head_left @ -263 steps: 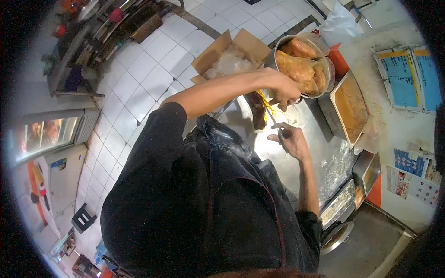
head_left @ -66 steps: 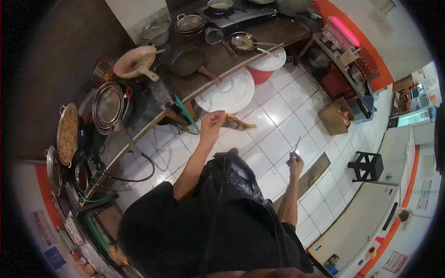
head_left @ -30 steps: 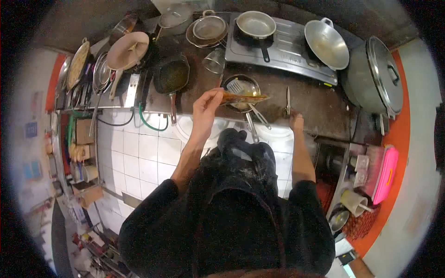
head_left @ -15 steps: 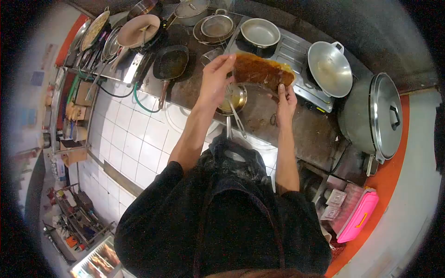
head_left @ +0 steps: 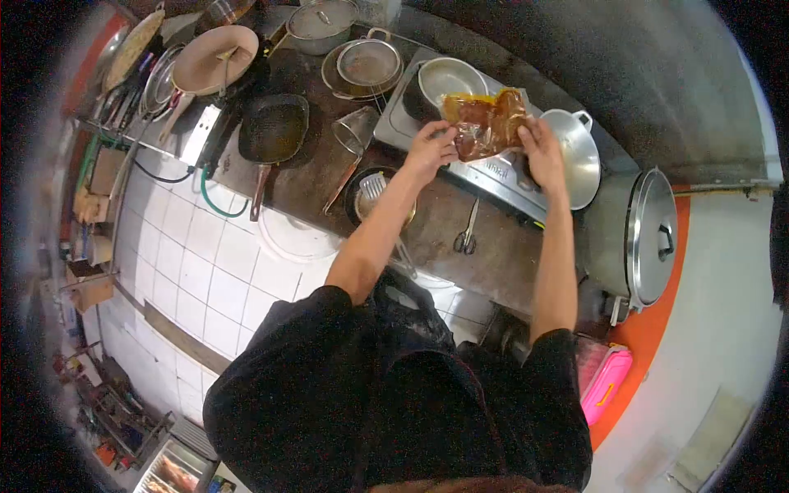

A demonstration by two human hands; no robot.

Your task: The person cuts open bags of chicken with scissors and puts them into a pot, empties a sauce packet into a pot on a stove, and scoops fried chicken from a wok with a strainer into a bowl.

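Between my two hands hangs a clear plastic bag (head_left: 483, 130) with reddish-brown contents, yellowish along its top. My left hand (head_left: 431, 152) pinches its lower left edge, and my right hand (head_left: 544, 156) grips the right side. The bag is in front of a silver pot (head_left: 451, 79) on the gas stove (head_left: 401, 125), and the pot is partly hidden by it. Below on the counter lie scissors (head_left: 467, 234), handles toward me. Under my left forearm is a small frying pan (head_left: 352, 204) with a slotted turner (head_left: 374, 186) in it.
A silver wok (head_left: 582, 152) and a large lidded pot (head_left: 616, 234) stand at the right. Leftward are a cone strainer (head_left: 354, 131), a dark square pan (head_left: 274, 131), a round sieve (head_left: 369, 63) and a beige pan (head_left: 215, 62). A pink case (head_left: 606, 384) sits low at the right.
The bag, stretched out flat before, is now bunched and folded, and has moved right over the stove with both hands. My view has shifted; the scissors show fully.
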